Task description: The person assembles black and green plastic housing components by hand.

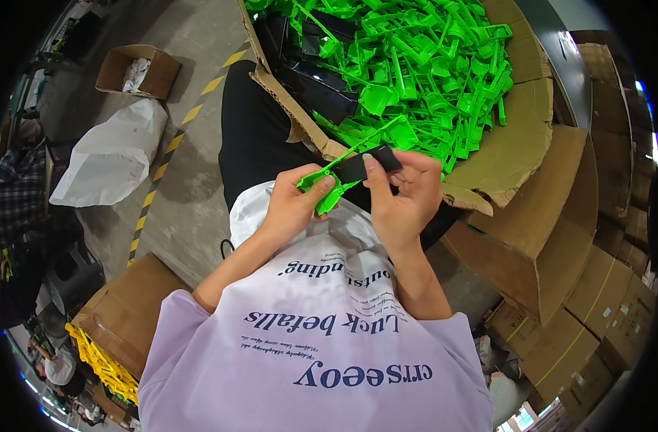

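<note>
My left hand [294, 205] pinches the wide end of a bright green plastic piece [321, 189] whose thin strip runs up and to the right. My right hand [404, 194] grips a flat black plastic part [365, 165] lying over that strip, thumb on top. Both hands sit close together above my lap, just below an open cardboard box [520, 144]. The box is piled with several green plastic pieces [422, 65] and some black parts [321, 83] at its left side.
A small open carton [138, 70] and a white plastic bag [113, 158] lie on the concrete floor at the left, beside a yellow-black striped line [163, 162]. A box of yellow plastic pieces [102, 363] stands at lower left. Stacked cartons [595, 302] fill the right. Another person sits at far left.
</note>
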`<move>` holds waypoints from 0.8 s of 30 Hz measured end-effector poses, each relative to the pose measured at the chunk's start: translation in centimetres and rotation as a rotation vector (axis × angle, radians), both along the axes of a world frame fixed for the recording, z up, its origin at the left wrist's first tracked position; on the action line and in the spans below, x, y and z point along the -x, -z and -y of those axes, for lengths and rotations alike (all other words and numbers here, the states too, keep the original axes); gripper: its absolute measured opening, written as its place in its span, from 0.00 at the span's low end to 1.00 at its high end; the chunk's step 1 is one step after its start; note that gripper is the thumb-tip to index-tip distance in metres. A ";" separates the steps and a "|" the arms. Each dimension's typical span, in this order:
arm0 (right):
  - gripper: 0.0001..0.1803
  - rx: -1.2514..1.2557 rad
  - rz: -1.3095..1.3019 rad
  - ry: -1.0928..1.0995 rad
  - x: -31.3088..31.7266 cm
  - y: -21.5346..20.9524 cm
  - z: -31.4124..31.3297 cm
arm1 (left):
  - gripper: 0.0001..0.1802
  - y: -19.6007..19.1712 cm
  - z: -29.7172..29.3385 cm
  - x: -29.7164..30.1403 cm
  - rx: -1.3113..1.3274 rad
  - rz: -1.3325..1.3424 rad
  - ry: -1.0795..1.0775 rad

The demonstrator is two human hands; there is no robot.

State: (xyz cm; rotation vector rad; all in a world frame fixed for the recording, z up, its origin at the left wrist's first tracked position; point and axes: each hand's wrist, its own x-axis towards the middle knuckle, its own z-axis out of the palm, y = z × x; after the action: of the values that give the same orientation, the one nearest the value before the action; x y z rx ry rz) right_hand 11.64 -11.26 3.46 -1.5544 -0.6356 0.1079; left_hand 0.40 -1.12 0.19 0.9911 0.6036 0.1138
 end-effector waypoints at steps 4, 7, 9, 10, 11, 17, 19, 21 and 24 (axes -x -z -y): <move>0.14 0.137 0.419 0.043 -0.2 0.2 0.2 | 0.11 0.4 0.1 0.1 0.008 0.007 -0.009; 0.13 0.213 0.495 0.041 -0.2 -0.9 0.1 | 0.09 0.3 0.3 0.0 0.015 -0.018 -0.031; 0.12 0.220 0.499 0.026 -0.2 -1.6 0.0 | 0.08 0.2 0.4 -0.1 0.014 -0.032 -0.046; 0.12 0.225 0.503 0.012 -0.2 -1.8 -0.1 | 0.08 0.3 0.4 -0.1 0.019 -0.034 -0.050; 0.12 0.226 0.503 0.011 -0.2 -1.9 -0.2 | 0.08 0.4 0.4 -0.1 0.024 -0.035 -0.052; 0.13 0.216 0.546 0.020 -0.5 -2.0 -0.4 | 0.08 0.2 0.5 -0.2 0.025 -0.036 -0.064; 0.13 0.217 0.514 0.000 -0.5 -1.8 -0.4 | 0.09 0.5 0.4 0.0 0.020 -0.026 -0.052; 0.13 0.204 0.493 0.012 -0.4 -1.8 -0.3 | 0.10 0.5 0.4 0.0 0.018 -0.014 -0.037; 0.12 0.188 0.494 0.021 -0.5 -1.7 0.0 | 0.10 0.5 0.4 -0.1 0.019 -0.013 -0.044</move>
State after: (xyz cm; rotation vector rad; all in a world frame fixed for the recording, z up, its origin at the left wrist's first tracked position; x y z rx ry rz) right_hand 12.13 -11.22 5.15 -1.7837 -1.0182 -0.2473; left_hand 0.48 -1.52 -0.29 0.9610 0.6371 0.1402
